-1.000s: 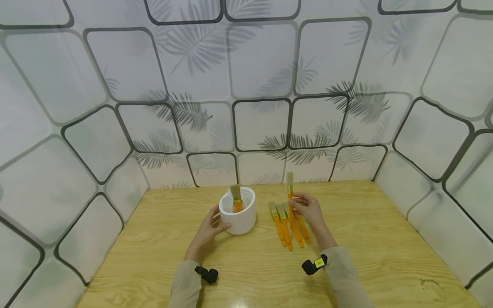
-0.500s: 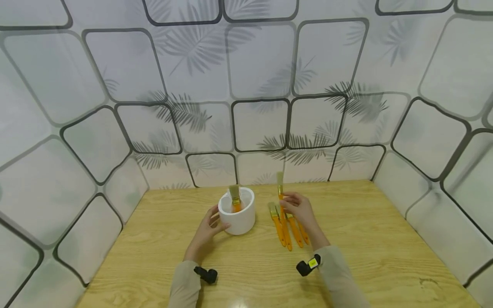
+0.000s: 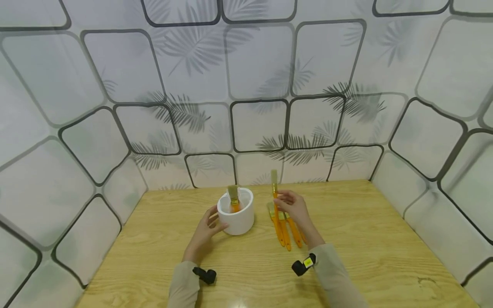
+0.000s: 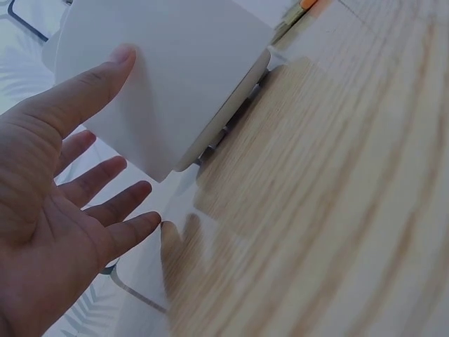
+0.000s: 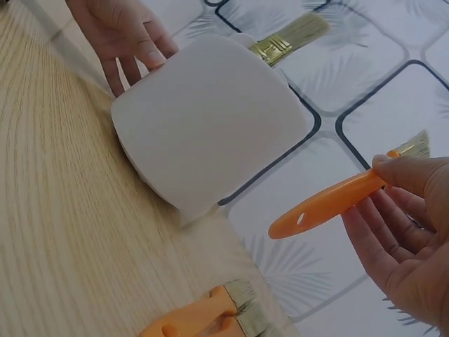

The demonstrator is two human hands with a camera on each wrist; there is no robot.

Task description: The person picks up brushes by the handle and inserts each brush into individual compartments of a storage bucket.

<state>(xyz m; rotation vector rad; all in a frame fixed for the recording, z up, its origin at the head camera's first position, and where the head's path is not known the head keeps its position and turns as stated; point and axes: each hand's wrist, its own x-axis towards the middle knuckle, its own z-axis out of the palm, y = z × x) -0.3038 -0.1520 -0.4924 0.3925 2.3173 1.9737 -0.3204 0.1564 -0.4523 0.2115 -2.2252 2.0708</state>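
A white round pot (image 3: 239, 223) stands on the wooden table, a paintbrush (image 3: 233, 199) inside it with bristles up. At the pot's left side is my left hand (image 3: 205, 235). In the left wrist view its thumb lies against the white wall, and the other fingers spread loosely beside it. My right hand (image 3: 293, 208) pinches a second paintbrush (image 5: 330, 202) by its orange handle, thumb on one side and fingers on the other. That brush points bristles up, to the right of the pot. Under the right hand, several more paintbrushes (image 3: 295, 234) lie side by side, partly hidden.
The light wooden table (image 3: 246, 273) meets a patterned wall covering (image 3: 262, 128) at its back edge, with more of it at both sides. A small black camera (image 3: 206, 276) sits on the left wrist, another camera (image 3: 302, 266) on the right.
My right hand has moved left toward the pot, carrying the upright paintbrush from over the right of the loose brushes to over their left. The left hand and pot stay put.
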